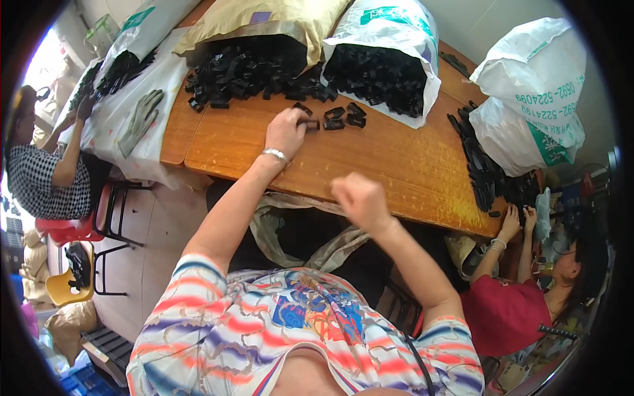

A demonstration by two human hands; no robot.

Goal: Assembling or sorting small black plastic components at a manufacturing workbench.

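My left hand (285, 135), a metal band on its wrist, rests on the wooden table with its fingers closed on a small black plastic part (312, 124). Just beyond those fingers lies another piece like it. To the right sit several loose black parts (335, 119) in a little group. My right hand (363, 203) is raised at the table's near edge, its fingers curled and slightly blurred; whatever may be in them is hidden. Below it, an open cloth bag (267, 228) lies across my lap.
A tan sack (277, 16) and a white sack (383, 39) spill black parts on the table's far side. White bags (528, 92) stand at the right by long black pieces (477, 165). Co-workers sit left and right; a grey glove (140, 119) lies at the left.
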